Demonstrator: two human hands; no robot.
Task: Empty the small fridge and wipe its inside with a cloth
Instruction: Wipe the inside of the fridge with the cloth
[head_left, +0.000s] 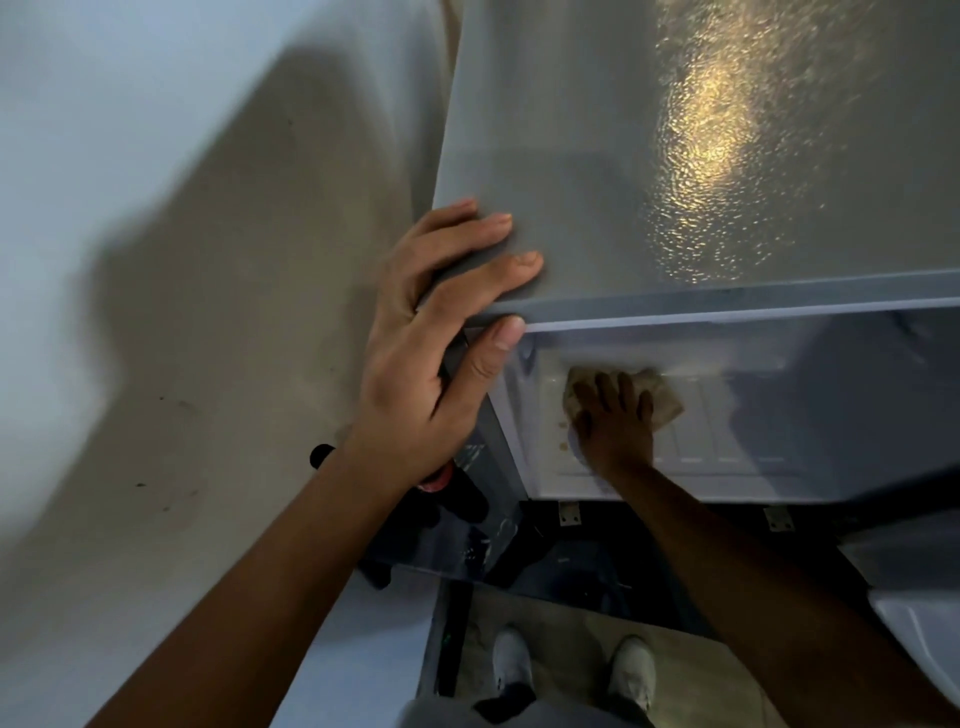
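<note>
I look down on the small grey fridge (675, 156) from above; its door stands open and the pale inside (727, 415) shows below the top's front edge. My left hand (441, 332) grips the fridge's top left front corner, fingers lying on the top and thumb curled under the edge. My right hand (615, 421) reaches inside and presses a beige cloth (660, 400) flat against the white inner floor with straight fingers. The shelf area around the cloth holds nothing that I can see.
A pale wall (156, 260) runs close along the left. Dark objects, one with a red part (441, 480), stand low beside the fridge's left side. The open door's white edge (919, 623) is at the lower right. My two white shoes (571, 670) stand on a tan mat.
</note>
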